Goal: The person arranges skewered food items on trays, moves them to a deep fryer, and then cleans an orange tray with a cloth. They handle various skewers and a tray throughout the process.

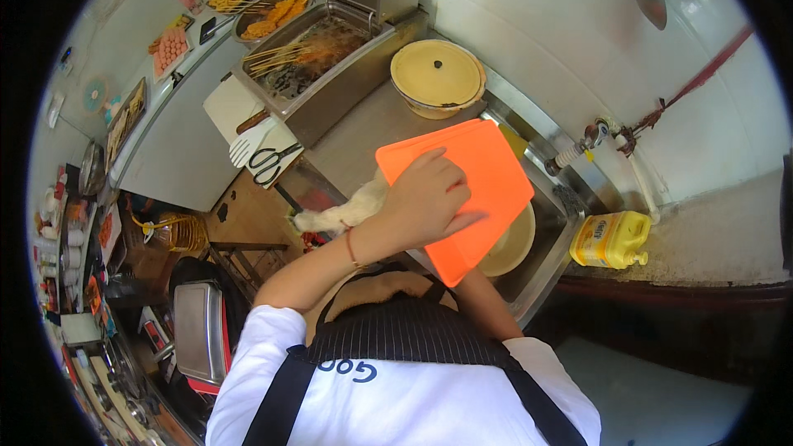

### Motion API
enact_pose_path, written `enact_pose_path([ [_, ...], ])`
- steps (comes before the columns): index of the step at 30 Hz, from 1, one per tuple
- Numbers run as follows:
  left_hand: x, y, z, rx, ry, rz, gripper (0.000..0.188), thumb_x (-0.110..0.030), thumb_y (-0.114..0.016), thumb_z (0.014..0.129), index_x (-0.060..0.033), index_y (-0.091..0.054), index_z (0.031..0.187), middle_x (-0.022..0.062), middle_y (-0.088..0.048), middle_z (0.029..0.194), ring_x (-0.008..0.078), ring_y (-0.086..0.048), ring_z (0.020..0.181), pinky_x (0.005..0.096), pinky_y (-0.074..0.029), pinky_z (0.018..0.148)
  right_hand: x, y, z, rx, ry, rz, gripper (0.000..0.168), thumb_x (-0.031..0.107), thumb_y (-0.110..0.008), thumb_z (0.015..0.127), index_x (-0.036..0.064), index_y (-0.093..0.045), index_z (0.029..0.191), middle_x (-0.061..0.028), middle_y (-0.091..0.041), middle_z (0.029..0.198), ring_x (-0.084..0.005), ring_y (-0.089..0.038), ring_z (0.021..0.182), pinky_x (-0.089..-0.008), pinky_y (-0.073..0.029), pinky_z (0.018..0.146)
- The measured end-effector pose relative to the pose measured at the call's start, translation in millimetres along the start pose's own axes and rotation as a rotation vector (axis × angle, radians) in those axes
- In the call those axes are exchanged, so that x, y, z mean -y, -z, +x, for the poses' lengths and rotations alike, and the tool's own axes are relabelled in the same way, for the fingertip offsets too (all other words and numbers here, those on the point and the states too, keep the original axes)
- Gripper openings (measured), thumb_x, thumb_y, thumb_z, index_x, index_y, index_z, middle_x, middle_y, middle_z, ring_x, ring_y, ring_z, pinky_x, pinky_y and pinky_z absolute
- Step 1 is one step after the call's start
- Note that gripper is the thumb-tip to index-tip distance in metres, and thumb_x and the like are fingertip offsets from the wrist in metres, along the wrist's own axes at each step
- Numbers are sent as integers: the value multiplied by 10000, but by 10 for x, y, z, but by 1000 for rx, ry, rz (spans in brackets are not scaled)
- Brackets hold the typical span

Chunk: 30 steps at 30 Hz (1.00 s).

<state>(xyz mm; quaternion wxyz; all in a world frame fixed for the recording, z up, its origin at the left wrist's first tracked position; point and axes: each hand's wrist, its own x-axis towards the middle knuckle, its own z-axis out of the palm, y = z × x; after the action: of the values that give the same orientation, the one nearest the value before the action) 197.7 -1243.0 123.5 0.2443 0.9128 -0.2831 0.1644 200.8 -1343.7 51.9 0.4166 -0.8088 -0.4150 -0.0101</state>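
Observation:
A flat orange plastic board [489,179] with rounded corners is tilted in front of me above the sink. My left hand [427,198] rests on its upper face, fingers spread and partly bent. A thin bracelet circles that wrist. My right forearm [486,300] passes beneath the board, which hides the right hand. Under the board's right edge a pale basin [520,241] sits in the steel sink [548,248]. A white fluffy cloth [353,207] shows beyond my left forearm, partly covered by it.
A lidded yellow enamel pot [438,74] stands behind the board. Left of it, skewers [279,56] sit in bubbling oil in the fryer [353,80]. Scissors [272,161] and a slotted turner [251,142] lie nearby. A tap [576,148] and detergent jug [610,238] are right.

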Motion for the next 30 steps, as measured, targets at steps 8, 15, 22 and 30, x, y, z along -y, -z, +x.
enact_pose_path([
  [8,83,218,-114,107,-325,275,544,-375,-636,737,-156,-536,1224,97,-554,1112,294,-532,1041,475,-389,908,53,-43,72,-71,110,49,288,230,-591,757,70,-592,996,-128,-586,1056,-330,-531,995,-468,-397,861],
  [15,312,489,77,-427,317,-228,218,-155,-608,829,18,-614,961,123,-637,769,208,-580,638,295,-475,642,0,-178,414,-247,73,-152,292,227,-591,755,83,-592,1009,-118,-582,1077,-317,-531,1006,-460,-404,862],
  [22,612,972,-187,-524,778,-189,399,-331,-493,948,50,-597,893,111,-555,620,149,-464,545,301,-397,520,-730,-66,197,-359,-171,-420,252,190,-502,813,91,-593,1026,-84,-594,1066,-262,-548,999,-376,-425,845],
  [30,1119,923,-772,-835,896,-417,312,-228,-473,959,64,-547,1039,105,-629,860,137,-556,729,291,-456,659,-569,690,-230,-762,-342,286,198,144,-535,867,8,-596,998,-49,-603,923,-184,-556,856,-333,-433,735],
])
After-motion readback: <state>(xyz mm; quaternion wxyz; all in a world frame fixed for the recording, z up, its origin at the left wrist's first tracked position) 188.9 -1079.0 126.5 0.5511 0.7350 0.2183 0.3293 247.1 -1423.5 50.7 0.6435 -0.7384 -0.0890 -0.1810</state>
